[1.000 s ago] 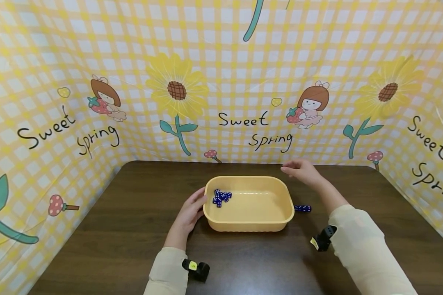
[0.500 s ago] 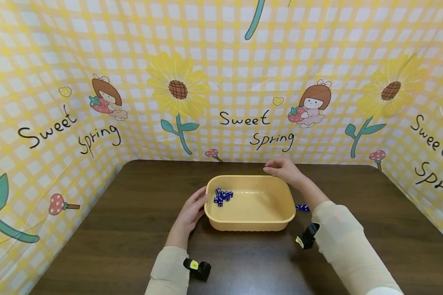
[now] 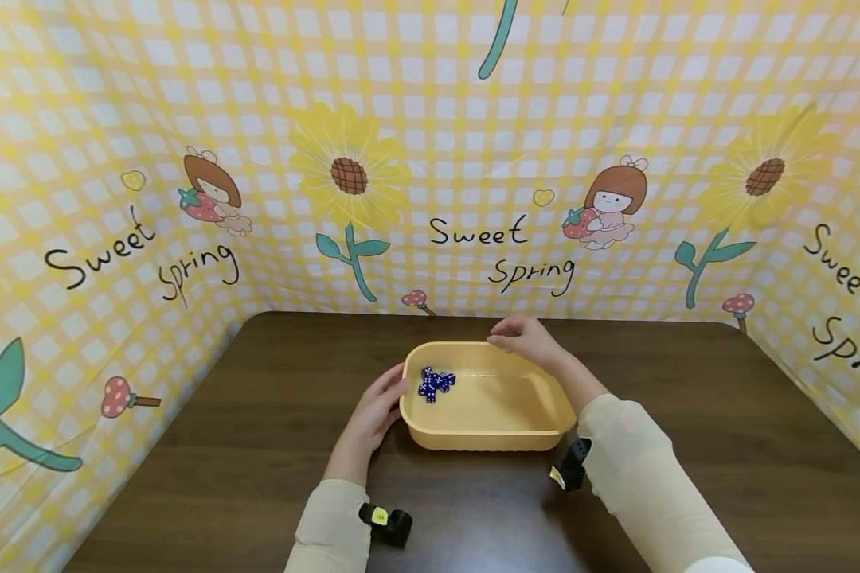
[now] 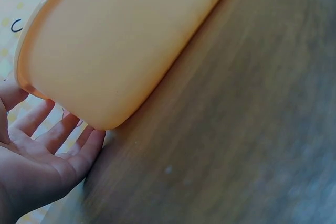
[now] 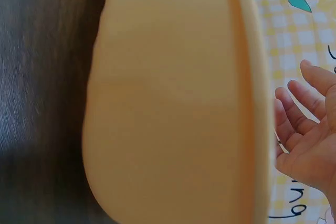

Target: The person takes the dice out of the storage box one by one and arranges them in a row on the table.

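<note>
A yellow plastic basin point(image 3: 487, 440) stands on the table, with several dark blue dice point(image 3: 433, 383) with white dots clustered at the left of its floor. My left hand point(image 3: 374, 410) rests against the basin's left end. In the left wrist view its spread fingers point(image 4: 65, 129) touch the outer wall, with the thumb up at the rim. My right hand point(image 3: 529, 341) hovers over the far rim, right of the middle. Nothing shows between its loosely bent fingers point(image 5: 299, 111) in the right wrist view. The right forearm passes over the basin's right end.
The dark wooden table point(image 3: 258, 446) extends around the basin. A yellow checked cloth point(image 3: 466, 159) with printed flowers and figures hangs behind it and along both sides. Each sleeve carries a small black camera, on the left wrist point(image 3: 387, 521) and the right wrist point(image 3: 572, 465).
My right hand has moved left, from beyond the basin's right end to over its far rim. The dice lying right of the basin are now hidden behind the right arm. My left hand stays put.
</note>
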`<state>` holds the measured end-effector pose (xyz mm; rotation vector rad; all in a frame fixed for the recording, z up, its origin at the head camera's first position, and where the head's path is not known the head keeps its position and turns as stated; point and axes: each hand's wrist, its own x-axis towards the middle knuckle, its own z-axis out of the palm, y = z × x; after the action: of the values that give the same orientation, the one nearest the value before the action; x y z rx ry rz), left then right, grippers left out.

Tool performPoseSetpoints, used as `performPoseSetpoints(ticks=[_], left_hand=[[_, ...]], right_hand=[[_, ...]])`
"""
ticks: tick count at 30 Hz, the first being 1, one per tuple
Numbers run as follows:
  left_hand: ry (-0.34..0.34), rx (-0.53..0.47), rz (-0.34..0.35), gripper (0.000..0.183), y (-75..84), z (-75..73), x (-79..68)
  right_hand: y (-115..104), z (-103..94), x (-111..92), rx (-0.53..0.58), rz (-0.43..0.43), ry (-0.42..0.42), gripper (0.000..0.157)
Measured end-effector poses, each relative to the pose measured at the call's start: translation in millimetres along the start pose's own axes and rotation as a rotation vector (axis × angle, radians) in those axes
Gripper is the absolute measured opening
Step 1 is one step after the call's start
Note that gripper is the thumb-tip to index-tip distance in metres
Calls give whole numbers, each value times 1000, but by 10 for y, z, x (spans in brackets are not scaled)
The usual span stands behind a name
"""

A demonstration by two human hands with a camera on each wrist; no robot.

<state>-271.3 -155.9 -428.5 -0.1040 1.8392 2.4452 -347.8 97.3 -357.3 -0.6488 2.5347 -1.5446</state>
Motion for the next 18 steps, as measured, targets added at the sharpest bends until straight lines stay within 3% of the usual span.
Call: performPoseSetpoints(ticks=[18], left_hand=[[-2, 1, 3, 44, 9, 4, 1]], right_hand=[[10, 505, 88, 81, 63, -31, 19]])
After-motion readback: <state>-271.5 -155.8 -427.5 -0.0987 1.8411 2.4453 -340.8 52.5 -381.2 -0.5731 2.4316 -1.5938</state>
